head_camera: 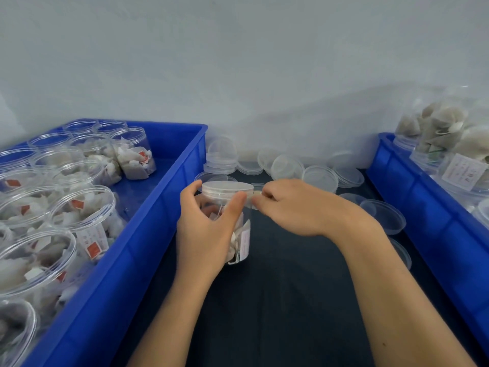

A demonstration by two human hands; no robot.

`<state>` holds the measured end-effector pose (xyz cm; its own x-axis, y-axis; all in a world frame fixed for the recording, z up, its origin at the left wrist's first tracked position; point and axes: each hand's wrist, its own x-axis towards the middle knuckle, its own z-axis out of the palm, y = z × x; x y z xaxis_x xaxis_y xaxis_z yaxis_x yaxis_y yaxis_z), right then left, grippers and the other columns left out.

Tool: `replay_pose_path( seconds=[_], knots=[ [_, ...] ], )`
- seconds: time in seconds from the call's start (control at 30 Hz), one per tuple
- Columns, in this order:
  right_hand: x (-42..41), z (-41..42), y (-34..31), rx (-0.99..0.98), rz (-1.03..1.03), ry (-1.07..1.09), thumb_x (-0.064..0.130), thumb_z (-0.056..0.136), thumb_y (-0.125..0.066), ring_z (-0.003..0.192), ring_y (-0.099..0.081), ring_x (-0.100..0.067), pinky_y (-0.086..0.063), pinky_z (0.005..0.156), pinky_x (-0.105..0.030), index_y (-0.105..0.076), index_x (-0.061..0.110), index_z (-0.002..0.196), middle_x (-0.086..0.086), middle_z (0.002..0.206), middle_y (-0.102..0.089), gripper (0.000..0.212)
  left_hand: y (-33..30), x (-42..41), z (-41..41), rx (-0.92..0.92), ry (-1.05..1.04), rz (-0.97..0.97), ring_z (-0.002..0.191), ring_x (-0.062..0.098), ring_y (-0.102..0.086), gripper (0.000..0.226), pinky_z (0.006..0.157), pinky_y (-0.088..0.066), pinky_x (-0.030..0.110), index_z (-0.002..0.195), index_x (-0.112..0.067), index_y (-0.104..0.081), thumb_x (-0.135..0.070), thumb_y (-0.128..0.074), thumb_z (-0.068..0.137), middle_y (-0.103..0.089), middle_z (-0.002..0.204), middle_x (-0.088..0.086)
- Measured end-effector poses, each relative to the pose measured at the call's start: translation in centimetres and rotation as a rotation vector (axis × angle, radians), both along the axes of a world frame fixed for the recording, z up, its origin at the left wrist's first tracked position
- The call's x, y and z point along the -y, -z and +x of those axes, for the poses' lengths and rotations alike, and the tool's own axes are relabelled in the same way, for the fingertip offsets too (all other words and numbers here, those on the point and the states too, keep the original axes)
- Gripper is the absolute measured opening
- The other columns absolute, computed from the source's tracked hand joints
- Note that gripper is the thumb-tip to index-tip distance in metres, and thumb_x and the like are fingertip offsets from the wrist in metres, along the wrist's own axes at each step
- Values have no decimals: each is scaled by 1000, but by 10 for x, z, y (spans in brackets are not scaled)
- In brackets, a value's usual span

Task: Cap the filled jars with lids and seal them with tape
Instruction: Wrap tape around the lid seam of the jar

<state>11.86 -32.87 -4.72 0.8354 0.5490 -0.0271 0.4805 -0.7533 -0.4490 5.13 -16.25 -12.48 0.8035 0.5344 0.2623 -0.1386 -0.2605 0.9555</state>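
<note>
A clear plastic jar (242, 234) filled with tea bags stands on the dark table at the centre, with a clear lid (227, 188) on top. My left hand (203, 229) grips the jar from the left, thumb pressed just under the lid's rim. My right hand (293, 207) pinches a strip of clear tape (255, 200) at the lid's right edge. Whether the tape sticks to the jar I cannot tell.
A blue crate (148, 234) on the left holds several open, filled jars (79, 215). Loose clear lids (288, 168) lie along the wall behind the jar and to its right. A second blue crate (423, 202) on the right holds filled jars.
</note>
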Motion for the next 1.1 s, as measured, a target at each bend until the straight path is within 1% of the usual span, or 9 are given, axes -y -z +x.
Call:
replay_pose_path(
  seconds=[0.07, 0.17, 0.27, 0.37, 0.43, 0.53, 0.77, 0.97, 1.1],
  knots=[
    [2, 2, 1, -16, 29, -2, 49, 106, -43, 61, -44, -15, -40, 60, -35, -51, 7, 84, 4, 71, -51, 47, 2, 1, 1, 18, 5, -47, 99, -5, -73, 71, 78, -57, 24, 133, -37, -51, -74, -75, 78, -69, 114, -35],
    [1, 3, 2, 15, 46, -18, 55, 105, -43, 67, -54, -18, -46, 63, -38, -59, 12, 90, 0, 80, -62, 48, 4, 2, 2, 32, 16, -93, 92, 11, -76, 64, 72, -59, 42, 135, -36, -53, -71, -73, 85, -73, 114, -23],
    [2, 4, 3, 88, 54, -4, 60, 104, -44, 73, -61, -16, -44, 62, -35, -61, 22, 86, 6, 79, -64, 45, 6, 2, 3, 49, -3, -73, 94, 4, -75, 55, 75, -61, 37, 136, -32, -54, -62, -71, 94, -74, 113, -21],
    [4, 7, 5, 139, 62, 7, 59, 103, -47, 71, -60, -12, -41, 62, -32, -60, 28, 80, 10, 75, -62, 41, 7, 4, 4, 48, -13, -49, 96, -6, -71, 48, 71, -54, 12, 133, -30, -57, -59, -68, 96, -71, 111, -31],
    [5, 8, 6, 143, 73, 5, 60, 103, -48, 71, -60, -11, -40, 62, -31, -60, 28, 80, 11, 75, -61, 41, 6, 5, 5, 33, -8, -70, 95, -7, -71, 37, 68, -50, 7, 126, -33, -59, -56, -67, 98, -71, 108, -34],
    [6, 9, 8, 134, 95, 3, 61, 102, -50, 67, -57, -9, -37, 60, -27, -61, 26, 80, 10, 72, -59, 43, 5, 5, 5, 20, -6, -108, 89, -6, -72, 27, 64, -49, 7, 118, -36, -60, -54, -67, 98, -72, 102, -32],
    [7, 10, 7, 91, 101, 15, 64, 100, -53, 57, -50, -6, -36, 58, -25, -60, 21, 79, 11, 63, -55, 48, 0, 7, 2, 20, 27, -159, 87, -6, -73, 26, 62, -51, 8, 117, -34, -61, -52, -67, 100, -73, 99, -31],
    [14, 12, 4, 27, 54, 29, 66, 99, -54, 56, -49, -8, -37, 58, -28, -59, 21, 75, 10, 62, -53, 51, -1, 6, 0, 23, 106, -154, 93, 4, -76, 57, 78, -56, 28, 117, -34, -63, -74, -62, 76, -77, 104, -18],
    [17, 12, 1, -38, -31, 22, 69, 99, -50, 57, -49, -11, -39, 59, -29, -66, 13, 87, 7, 65, -53, 59, 1, 6, 0, 48, 161, -158, 98, 6, -76, 58, 73, -58, 19, 119, -31, -65, -71, -61, 78, -76, 109, -14]
  ],
)
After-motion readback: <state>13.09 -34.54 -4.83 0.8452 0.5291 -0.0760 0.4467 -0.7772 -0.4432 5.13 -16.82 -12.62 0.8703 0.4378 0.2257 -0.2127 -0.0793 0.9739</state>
